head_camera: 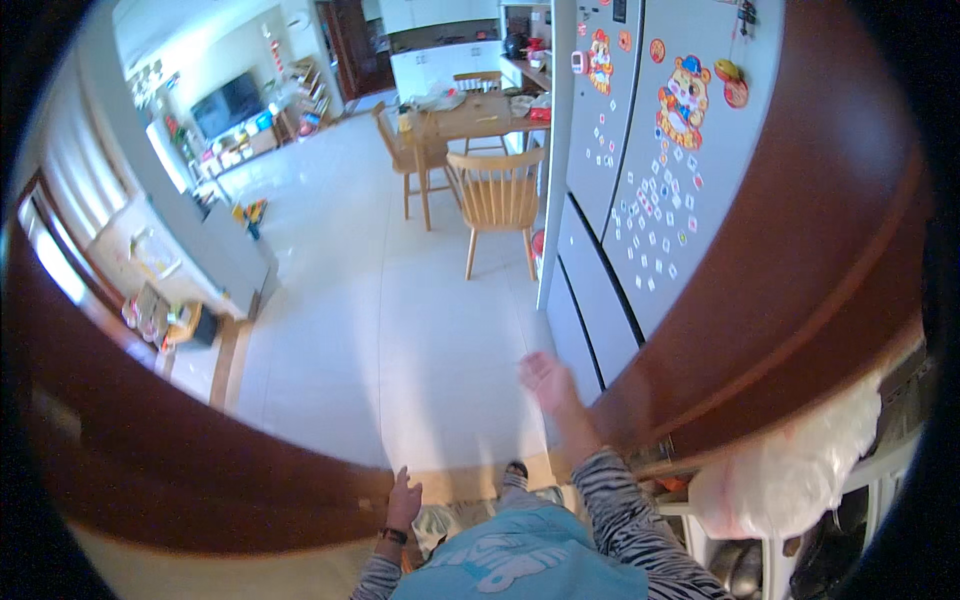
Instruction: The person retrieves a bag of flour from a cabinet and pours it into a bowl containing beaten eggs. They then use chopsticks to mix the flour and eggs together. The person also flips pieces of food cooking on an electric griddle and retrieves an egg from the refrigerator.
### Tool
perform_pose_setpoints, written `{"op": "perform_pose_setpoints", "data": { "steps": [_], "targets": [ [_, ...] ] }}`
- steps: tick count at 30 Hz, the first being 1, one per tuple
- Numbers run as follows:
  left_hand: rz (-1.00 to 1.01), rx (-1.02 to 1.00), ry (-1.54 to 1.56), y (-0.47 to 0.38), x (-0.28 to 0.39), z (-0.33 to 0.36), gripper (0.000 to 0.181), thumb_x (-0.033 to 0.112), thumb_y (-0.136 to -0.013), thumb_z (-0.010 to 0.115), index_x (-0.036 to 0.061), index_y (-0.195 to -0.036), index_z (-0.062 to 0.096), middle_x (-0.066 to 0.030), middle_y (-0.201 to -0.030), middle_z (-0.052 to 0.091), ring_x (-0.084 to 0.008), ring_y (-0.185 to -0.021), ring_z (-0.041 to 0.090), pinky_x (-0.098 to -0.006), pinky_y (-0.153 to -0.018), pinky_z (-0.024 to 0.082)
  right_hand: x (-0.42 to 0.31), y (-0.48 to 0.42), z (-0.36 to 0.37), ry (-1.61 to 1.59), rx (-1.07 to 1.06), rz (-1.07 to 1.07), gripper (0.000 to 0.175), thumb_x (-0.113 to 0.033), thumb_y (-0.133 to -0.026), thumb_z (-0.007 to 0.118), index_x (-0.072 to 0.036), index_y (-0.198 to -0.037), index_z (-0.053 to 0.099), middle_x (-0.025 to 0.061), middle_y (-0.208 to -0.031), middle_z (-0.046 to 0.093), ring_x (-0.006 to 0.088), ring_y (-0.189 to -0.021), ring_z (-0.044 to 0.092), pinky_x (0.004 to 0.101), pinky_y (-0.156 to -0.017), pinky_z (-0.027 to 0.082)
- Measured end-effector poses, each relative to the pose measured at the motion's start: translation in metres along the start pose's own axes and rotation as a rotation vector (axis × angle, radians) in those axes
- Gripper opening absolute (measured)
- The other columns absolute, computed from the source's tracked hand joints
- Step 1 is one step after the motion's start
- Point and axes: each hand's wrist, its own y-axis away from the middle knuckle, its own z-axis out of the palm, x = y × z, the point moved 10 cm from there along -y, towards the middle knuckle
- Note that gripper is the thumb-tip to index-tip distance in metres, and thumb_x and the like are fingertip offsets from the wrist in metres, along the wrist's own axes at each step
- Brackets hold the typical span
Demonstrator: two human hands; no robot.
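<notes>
Both of my hands are empty. My right hand [549, 381] is raised in front of me with its fingers spread, near the wooden door frame [720, 352] on the right. Beyond that frame stands a grey refrigerator [600, 300] dotted with small magnets. Lower down on the left, my left hand [406, 501] hangs beside the dark wooden door frame [300, 487], its fingers partly apart; whether it touches the wood I cannot tell. One shoe [517, 470] of mine shows at the threshold, below the teal apron [517, 555].
Pale floor tiles [322, 322] run ahead to a wooden chair [499, 187] and a dining table [472, 116]. A low wall [225, 247] stands to the left. At lower right, a white plastic bag [780, 472] rests on a rack [776, 562] with shoes.
</notes>
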Motion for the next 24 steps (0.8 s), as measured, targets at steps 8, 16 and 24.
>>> {"op": "perform_pose_setpoints", "data": {
  "steps": [8,16,24],
  "targets": [
    [-0.068,0.064,0.561,-0.188,0.0,-0.015,0.051,0.007,-0.087,0.058,0.0005,-0.135,0.041,-0.0214,-0.114,0.059,-0.0249,-0.092,0.064,-0.0353,-0.079,0.054,-0.214,-0.209,-0.083,-0.762,0.567,-0.47,0.035,-0.006,-0.089,0.053,-0.003,-0.123,0.048,0.0138,-0.121,0.058,0.0265,-0.115,0.054,0.0469,-0.104,0.038],
    [0.201,-0.332,0.093,-0.479,0.116,0.012,0.043,0.016,-0.088,0.057,0.0026,-0.128,0.049,-0.0222,-0.113,0.064,-0.0342,-0.097,0.065,-0.0407,-0.085,0.052,-0.255,-0.245,-0.136,-0.736,0.639,-0.735,0.052,0.016,-0.062,0.036,0.0,-0.107,0.056,0.0102,-0.105,0.057,0.024,-0.099,0.056,0.0291,-0.078,0.053],
    [0.734,-1.067,-0.011,-0.604,0.393,0.206,0.044,0.016,-0.09,0.06,0.0051,-0.131,0.048,-0.0158,-0.119,0.062,-0.0291,-0.104,0.064,-0.0378,-0.086,0.053,-0.141,-0.197,-0.115,-0.697,0.45,-0.961,0.023,-0.007,-0.084,0.046,-0.008,-0.107,0.05,0.0037,-0.097,0.056,0.02,-0.08,0.052,0.0328,-0.077,0.048]
  ]
}}
